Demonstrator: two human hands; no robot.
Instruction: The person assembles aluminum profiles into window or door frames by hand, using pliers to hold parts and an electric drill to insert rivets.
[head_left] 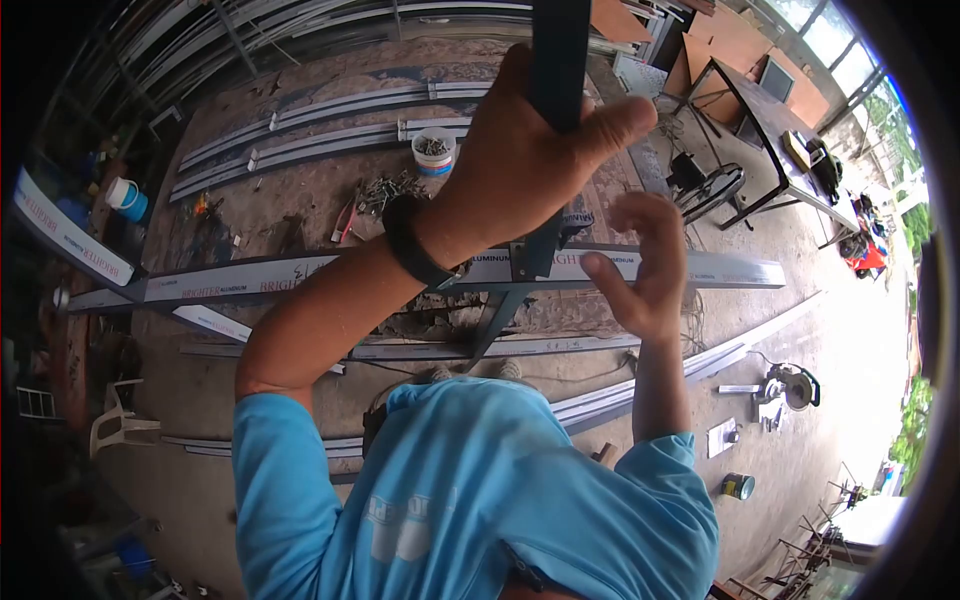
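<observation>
My left hand (530, 155), with a dark band on the wrist, grips a dark metal bar (560, 60) that runs up out of the top of the view. Below the hand, the bar's lower end (541, 255) overlaps a long aluminum profile (390, 275) with printed protective film. Just right of that end is my right hand (652, 275), its fingers curved and thumb apart, with nothing in it. A small dark piece (574, 222) shows between the bar and the right fingers.
On the worn worktable (310, 100) lie more profiles (340, 112), a white bucket of screws (434, 152) and a pile of loose screws (390, 195). A miter saw (790, 388) stands on the floor at right, below a black-framed table (750, 130). A plastic chair (120, 420) is at left.
</observation>
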